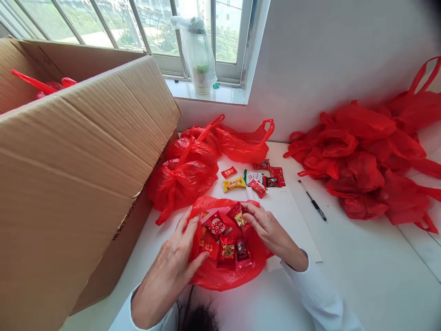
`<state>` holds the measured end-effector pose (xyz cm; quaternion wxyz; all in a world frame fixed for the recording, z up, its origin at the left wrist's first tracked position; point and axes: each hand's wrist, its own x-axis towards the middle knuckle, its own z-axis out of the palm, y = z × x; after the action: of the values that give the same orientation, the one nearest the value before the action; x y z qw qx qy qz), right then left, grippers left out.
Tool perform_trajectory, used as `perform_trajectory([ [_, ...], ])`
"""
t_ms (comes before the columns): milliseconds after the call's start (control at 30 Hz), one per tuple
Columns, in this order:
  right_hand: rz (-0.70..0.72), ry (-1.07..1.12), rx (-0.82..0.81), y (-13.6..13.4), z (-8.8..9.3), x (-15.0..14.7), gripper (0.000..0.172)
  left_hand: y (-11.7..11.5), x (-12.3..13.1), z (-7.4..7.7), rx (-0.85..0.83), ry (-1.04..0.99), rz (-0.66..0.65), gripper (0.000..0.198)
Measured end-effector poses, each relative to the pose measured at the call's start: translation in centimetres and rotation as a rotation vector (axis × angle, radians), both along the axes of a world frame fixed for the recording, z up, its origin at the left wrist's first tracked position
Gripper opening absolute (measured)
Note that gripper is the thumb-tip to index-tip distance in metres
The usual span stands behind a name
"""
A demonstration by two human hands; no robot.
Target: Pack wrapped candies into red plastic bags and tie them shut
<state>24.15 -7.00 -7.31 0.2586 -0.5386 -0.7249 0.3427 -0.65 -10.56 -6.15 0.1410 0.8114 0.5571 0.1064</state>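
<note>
An opened red plastic bag [223, 280] lies in front of me with several small wrapped snacks inside, most in red and gold wrappers. My left hand [175, 253] rests along the bag's left side, fingers stretched and thumb apart over a red packet [208, 249]. At the upper right of the bag, my right hand [267, 227] has its fingertips closed on a red-and-gold wrapped snack [238, 217]. Below it lie another gold-printed red packet [227, 252] and a dark red packet [243, 252]. A red packet with white lettering [217, 224] sits near the bag's middle.
Beyond the bag, loose snacks include a yellow packet [234, 185]. Filled red bags [186, 170] stand behind; a heap of red bags [365, 156] lies right, near a pen [313, 201] and white paper [292, 220]. A large cardboard box [76, 151] blocks the left.
</note>
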Motion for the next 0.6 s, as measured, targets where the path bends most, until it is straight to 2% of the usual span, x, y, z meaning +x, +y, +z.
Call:
perform_trajectory([
  [133,-0.021,-0.106,0.092,-0.2,-0.2,0.1,0.033,0.2,0.4,0.8,-0.049,-0.035,-0.017,0.058],
  [300,-0.012,-0.356,0.206,-0.3,-0.7,0.3,0.030,0.1,0.6,1.4,-0.060,-0.042,-0.007,0.058],
  [467,0.013,-0.482,0.223,-0.5,-0.9,0.5,0.029,-0.4,0.4,1.5,-0.061,-0.022,-0.040,0.057],
  [600,0.019,-0.487,0.217,-0.6,-0.9,0.5,0.030,-0.4,0.4,1.4,-0.045,-0.014,-0.053,0.057],
])
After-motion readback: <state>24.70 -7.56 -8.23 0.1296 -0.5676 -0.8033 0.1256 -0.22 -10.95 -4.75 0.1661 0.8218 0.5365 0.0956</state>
